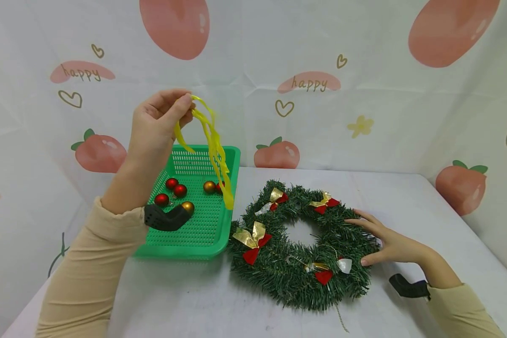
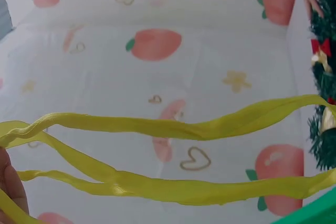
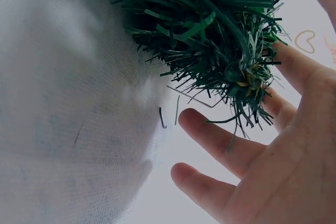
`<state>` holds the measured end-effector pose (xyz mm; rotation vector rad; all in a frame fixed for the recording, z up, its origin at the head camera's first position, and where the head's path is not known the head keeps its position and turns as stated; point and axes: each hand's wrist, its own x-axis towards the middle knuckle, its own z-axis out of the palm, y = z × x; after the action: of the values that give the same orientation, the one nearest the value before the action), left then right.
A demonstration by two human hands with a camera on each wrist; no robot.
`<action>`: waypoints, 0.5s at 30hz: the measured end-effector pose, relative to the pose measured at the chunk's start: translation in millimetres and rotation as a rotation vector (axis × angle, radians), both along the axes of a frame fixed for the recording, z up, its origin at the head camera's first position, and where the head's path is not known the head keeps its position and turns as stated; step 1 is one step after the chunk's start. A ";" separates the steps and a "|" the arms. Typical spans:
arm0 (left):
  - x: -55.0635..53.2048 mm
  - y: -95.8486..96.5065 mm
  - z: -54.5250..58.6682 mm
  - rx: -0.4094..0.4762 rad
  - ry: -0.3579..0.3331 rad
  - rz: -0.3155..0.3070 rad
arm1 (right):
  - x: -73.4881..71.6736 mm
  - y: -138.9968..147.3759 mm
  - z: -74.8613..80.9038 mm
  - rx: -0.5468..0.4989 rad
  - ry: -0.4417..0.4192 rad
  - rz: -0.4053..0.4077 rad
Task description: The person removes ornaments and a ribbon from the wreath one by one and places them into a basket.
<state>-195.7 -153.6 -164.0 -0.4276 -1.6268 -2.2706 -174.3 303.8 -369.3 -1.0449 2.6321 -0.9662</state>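
High over the green basket [image 1: 181, 252], my left hand [image 1: 156, 117] pinches a yellow ribbon [image 1: 214, 146] between thumb and fingers. Its loose strands hang down past the basket's right side, and in the left wrist view the ribbon [image 2: 157, 125] stretches across the picture. A green tinsel wreath [image 1: 304, 288] with gold, red and white bows lies on the table. My right hand [image 1: 395, 245] touches the wreath's right edge with spread fingers. From the right wrist, two fingers [image 3: 210, 132] show extended below the tinsel, apart from it; others are partly behind it.
Inside the basket lie several small baubles, some red [image 1: 180, 190] and some gold [image 1: 209, 187]. The basket stands left of the wreath, close beside it. A thin beaded string [image 1: 341, 318] trails from the wreath's front. Behind the white table [image 1: 186, 300] hangs a printed cloth [image 1: 245, 56].
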 end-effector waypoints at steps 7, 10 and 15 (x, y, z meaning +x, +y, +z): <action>-14.5 -17.4 -11.9 -0.017 -0.052 0.051 | 1.6 -1.2 0.0 0.005 0.006 -0.003; -22.8 -24.0 -20.1 -0.044 -0.071 0.061 | 2.8 -2.0 0.3 0.004 0.005 -0.008; -35.0 -33.6 -36.8 -0.130 -0.096 0.071 | 4.6 -2.4 0.2 0.026 0.020 -0.022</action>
<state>-230.7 -187.2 -200.8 -0.2900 -1.8145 -2.1719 -169.7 301.4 -369.1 -1.0268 2.6707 -0.9286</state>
